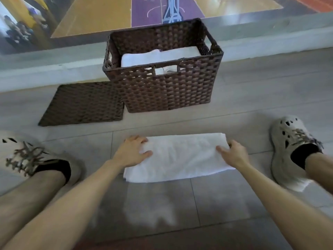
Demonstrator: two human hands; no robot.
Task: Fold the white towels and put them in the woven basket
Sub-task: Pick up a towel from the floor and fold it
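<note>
While it lies flat on the floor tiles (252, 105), one folded towel (180, 157) runs left-right | left hand (133, 152) and right hand (232, 152) each grip a short end, thumbs on top | one woven basket (162, 87) beyond, white towels (158, 55) inside, count unclear | one woven lid (82, 103) beside its left wall

**A:** Chunky off-white shoes on both feet: left shoe (38, 170), right shoe (283, 141), with dark cut-out holes across the uppers.

**B:** Grey-brown laces (23, 156) criss-cross on top, black socks (59, 166) at the ankles, shins and forearms bare.
</note>
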